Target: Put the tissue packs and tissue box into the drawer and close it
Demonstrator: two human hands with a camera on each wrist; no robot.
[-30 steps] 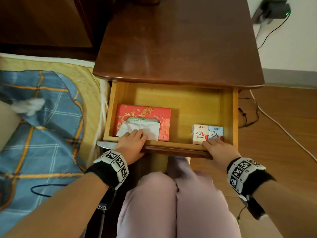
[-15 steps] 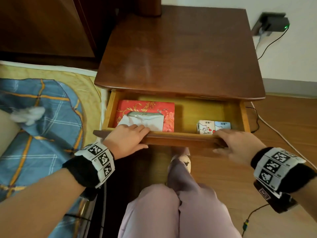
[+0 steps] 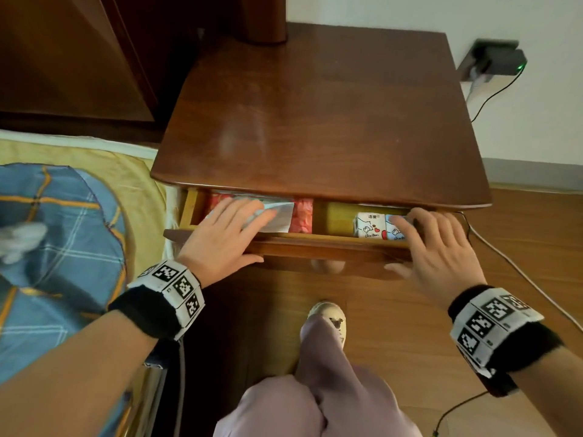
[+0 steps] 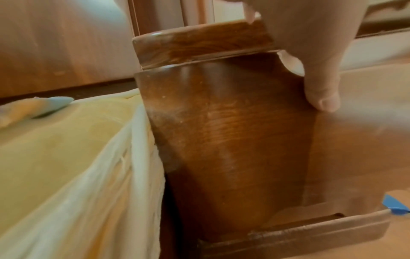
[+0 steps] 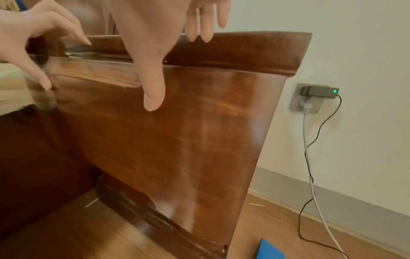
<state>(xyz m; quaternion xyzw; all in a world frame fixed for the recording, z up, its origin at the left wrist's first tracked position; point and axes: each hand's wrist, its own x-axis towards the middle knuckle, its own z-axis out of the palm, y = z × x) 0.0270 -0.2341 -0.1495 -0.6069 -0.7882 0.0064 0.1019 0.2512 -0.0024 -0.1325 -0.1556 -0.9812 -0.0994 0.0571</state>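
Note:
The nightstand's drawer point(image 3: 315, 247) is open by a narrow gap only. Inside on the left lies the red patterned tissue box point(image 3: 302, 216) with a white tissue point(image 3: 282, 218) sticking out. On the right stand two small tissue packs point(image 3: 370, 228), partly hidden under the nightstand top point(image 3: 315, 115). My left hand point(image 3: 227, 238) presses on the drawer front with straight fingers reaching over the box. My right hand point(image 3: 438, 247) presses the front's right end, its fingers over the packs. In the wrist views, each thumb point(image 4: 321, 91) point(image 5: 153, 87) lies against the wood front.
A bed with a blue plaid blanket point(image 3: 56, 247) adjoins the nightstand on the left. A charger point(image 3: 495, 61) is plugged into the wall at the right, and cables point(image 3: 520, 272) trail over the wooden floor. My leg and shoe point(image 3: 328, 323) are below the drawer.
Both hands have pushed the drawer inward. It went from wide open to a narrow gap, and most of the box and packs slid under the top.

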